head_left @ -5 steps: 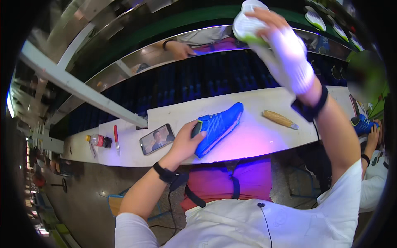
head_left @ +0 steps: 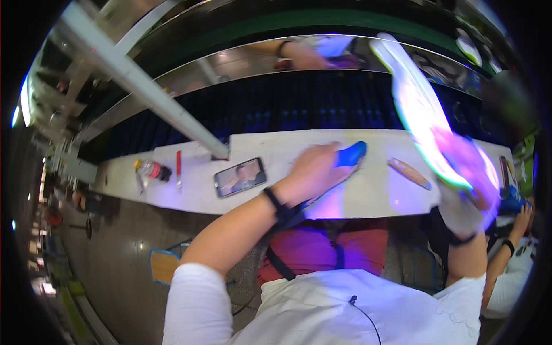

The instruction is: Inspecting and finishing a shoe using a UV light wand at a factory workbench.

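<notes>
A blue sports shoe (head_left: 352, 154) lies on the white bench top in front of me, its toe pointing up and to the right. My left hand (head_left: 313, 171) lies over its middle and heel, gripping it and hiding most of its upper. On the right, my right hand (head_left: 466, 167), in a white glove, is raised over the bench. It grips a long white shoe sole (head_left: 417, 95) with a bright greenish edge, which slants up toward the far side. Both hand and sole are smeared by motion.
A wooden-handled tool (head_left: 409, 173), a phone (head_left: 240, 177), a red-handled knife (head_left: 179, 168) and a bottle (head_left: 154, 170) lie on the bench (head_left: 368, 201). A slanted metal post (head_left: 146, 86) rises at left. Other people's hands (head_left: 305, 56) show beyond and at far right; white soles (head_left: 470, 47) lie behind.
My right hand has swung down and to the right with the sole. My left hand has slid forward over the shoe and covers more of it. The whole view has shifted.
</notes>
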Action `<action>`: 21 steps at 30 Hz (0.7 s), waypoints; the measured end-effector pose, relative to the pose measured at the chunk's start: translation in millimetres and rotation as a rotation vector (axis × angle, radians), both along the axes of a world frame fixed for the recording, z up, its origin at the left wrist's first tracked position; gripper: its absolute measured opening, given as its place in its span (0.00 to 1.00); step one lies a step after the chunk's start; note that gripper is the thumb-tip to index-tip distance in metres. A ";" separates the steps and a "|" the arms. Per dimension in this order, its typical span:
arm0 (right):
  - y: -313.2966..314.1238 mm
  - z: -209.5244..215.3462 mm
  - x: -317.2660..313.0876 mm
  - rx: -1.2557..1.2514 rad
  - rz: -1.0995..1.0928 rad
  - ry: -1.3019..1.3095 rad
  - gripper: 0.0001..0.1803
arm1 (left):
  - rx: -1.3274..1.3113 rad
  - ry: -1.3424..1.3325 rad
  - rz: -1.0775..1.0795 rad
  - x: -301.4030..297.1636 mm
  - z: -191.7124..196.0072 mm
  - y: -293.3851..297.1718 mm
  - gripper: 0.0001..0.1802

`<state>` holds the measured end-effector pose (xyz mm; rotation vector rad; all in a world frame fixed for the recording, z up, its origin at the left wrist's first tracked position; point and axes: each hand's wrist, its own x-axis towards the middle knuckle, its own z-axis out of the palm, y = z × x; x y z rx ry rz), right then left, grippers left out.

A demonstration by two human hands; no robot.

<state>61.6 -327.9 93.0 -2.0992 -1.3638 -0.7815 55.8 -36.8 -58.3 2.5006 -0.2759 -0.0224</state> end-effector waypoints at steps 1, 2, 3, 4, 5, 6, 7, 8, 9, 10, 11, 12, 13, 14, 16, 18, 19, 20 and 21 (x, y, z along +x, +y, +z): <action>-8.0 -13.4 -12.9 0.131 0.011 0.086 0.21 | 0.024 0.034 -0.054 10.7 -3.8 -5.7 0.28; -19.5 -21.8 -26.4 0.241 -0.009 0.167 0.21 | 0.111 0.104 -0.001 24.3 -7.8 -19.8 0.30; -29.0 -41.4 -34.3 0.391 -0.086 0.400 0.18 | 0.069 0.123 0.024 31.3 -14.1 -27.6 0.30; -35.8 -63.1 -38.8 0.534 -0.175 0.638 0.16 | 0.073 0.125 0.034 34.8 -19.9 -30.1 0.30; -37.9 -78.3 -39.4 0.451 -0.219 0.708 0.16 | 0.067 0.096 0.035 34.7 -25.3 -30.1 0.30; -38.1 -89.0 -40.7 0.365 -0.272 0.771 0.17 | 0.056 0.064 0.026 34.0 -23.4 -29.2 0.30; -32.8 -95.7 -46.7 0.402 -0.327 0.839 0.17 | 0.064 0.045 0.048 28.2 -22.9 -28.4 0.28; -38.4 -112.7 -52.5 0.486 -0.380 0.789 0.18 | 0.064 0.047 0.047 18.9 -16.3 -29.7 0.28; -48.1 -131.9 -59.5 0.642 -0.278 0.886 0.21 | -0.071 -0.176 0.057 7.7 -11.6 -34.0 0.26; -53.5 -148.9 -64.0 0.799 -0.171 0.977 0.24 | -0.210 -0.397 0.068 -3.6 -6.4 -37.9 0.24; -51.7 -162.6 -67.5 0.885 -0.038 1.018 0.31 | -0.338 -0.518 0.045 -16.9 1.7 -42.7 0.23; -47.2 -169.3 -72.9 0.962 -0.058 0.991 0.34 | -0.467 -0.639 0.027 -31.5 7.2 -43.7 0.24; -34.8 -164.6 -75.7 1.010 -0.085 0.971 0.34 | -0.550 -0.615 -0.014 -46.4 5.7 -41.9 0.29; -24.0 -158.6 -74.9 1.056 -0.114 0.949 0.34 | -0.550 -0.607 -0.015 -54.0 0.3 -39.6 0.29; -25.3 -151.7 -68.5 1.011 -0.075 1.021 0.34 | -0.574 -0.582 -0.091 -64.0 -11.6 -35.7 0.33; -27.7 -139.2 -63.6 0.897 0.015 1.120 0.35 | -0.621 -0.516 -0.128 -69.9 -7.0 -37.8 0.30; -24.1 -131.3 -64.2 0.832 0.064 1.155 0.35 | -0.689 -0.552 -0.145 -72.7 -8.1 -38.2 0.28; -24.3 -135.7 -64.4 0.820 0.161 1.119 0.32 | -0.768 -0.586 -0.174 -73.3 -8.9 -42.2 0.26; -7.1 -123.1 -67.3 0.829 0.201 1.210 0.28 | -0.714 -0.562 -0.160 -82.2 -0.6 -40.0 0.23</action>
